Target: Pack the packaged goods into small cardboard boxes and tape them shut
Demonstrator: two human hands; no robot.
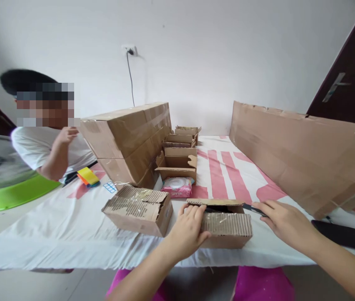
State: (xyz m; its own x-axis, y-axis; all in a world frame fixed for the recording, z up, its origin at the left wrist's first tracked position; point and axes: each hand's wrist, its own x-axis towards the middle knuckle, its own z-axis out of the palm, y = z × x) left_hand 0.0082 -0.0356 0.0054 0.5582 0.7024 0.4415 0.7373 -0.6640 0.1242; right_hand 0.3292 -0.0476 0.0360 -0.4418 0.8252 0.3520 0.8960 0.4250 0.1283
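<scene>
A small cardboard box [226,241] stands before me at the table's front edge, its top slit open lengthwise and something dark partly visible inside. My left hand [188,228] grips its left end, fingers bent over the top by the gap. In my right hand [279,219] is a dark, slim box cutter [258,210], its tip at the box's right rear corner. Left of my left hand sits a second cardboard box [138,209], its taped top torn down to the corrugated layer.
Behind are a pink wipes pack [177,187] and several open boxes [177,161]. Tall cardboard walls stand left [133,138] and right [296,146]. A black phone-like slab [343,235] lies at right. Another person [55,150] sits at left near a green fan [17,194].
</scene>
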